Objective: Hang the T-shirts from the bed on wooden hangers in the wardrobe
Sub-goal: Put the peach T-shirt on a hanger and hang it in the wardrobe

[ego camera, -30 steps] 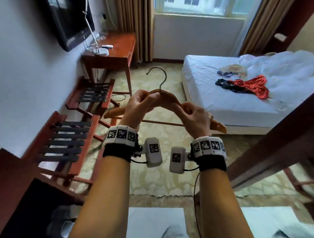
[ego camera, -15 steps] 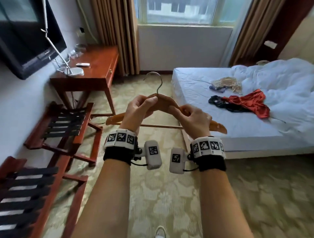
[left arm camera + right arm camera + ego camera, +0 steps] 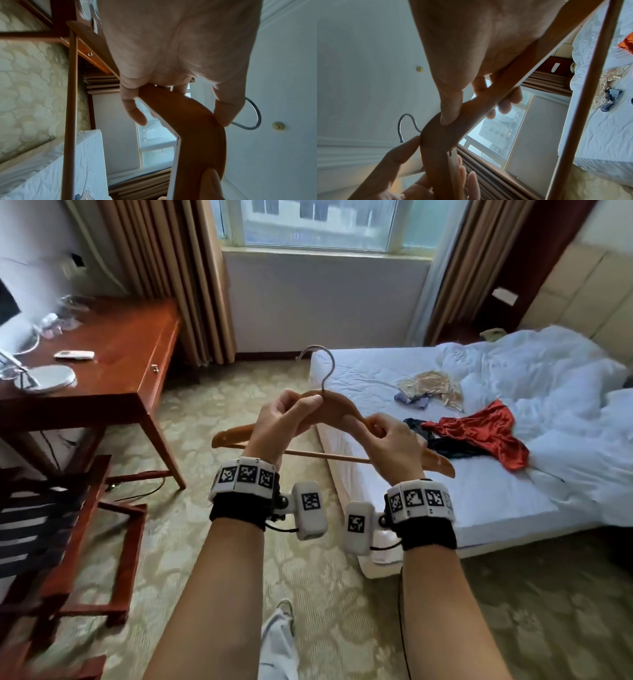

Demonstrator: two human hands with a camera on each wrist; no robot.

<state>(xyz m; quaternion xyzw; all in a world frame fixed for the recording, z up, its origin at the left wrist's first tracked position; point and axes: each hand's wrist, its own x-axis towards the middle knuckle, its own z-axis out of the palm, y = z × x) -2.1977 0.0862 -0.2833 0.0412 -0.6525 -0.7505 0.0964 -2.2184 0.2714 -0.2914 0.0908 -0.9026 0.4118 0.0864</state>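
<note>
Both hands, the left hand [image 3: 286, 422] and right hand [image 3: 394, 440], have fingers curled around the brown wooden hanger with a metal hook [image 3: 339, 414], carried bare toward the white bed [image 3: 462, 494], so next comes reaching the crumpled red T-shirt [image 3: 479, 436] lying there.

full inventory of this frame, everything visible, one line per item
wooden hanger: 1, brown with metal hook, held up in front of the person
bed: 1, white sheet, right
duvet: 1, white, rumpled on the bed
red garment: 1, on the bed
dark garment: 1, partly under the red one
beige garment: 1, on the bed nearer the window
desk: 1, reddish wood, left
remote: 1, white, on the desk
luggage rack: 1, red wood, dark straps, lower left
curtains: brown, both sides of the window
left hand: grips the hanger by the hook
right hand: grips the hanger's right arm
</note>
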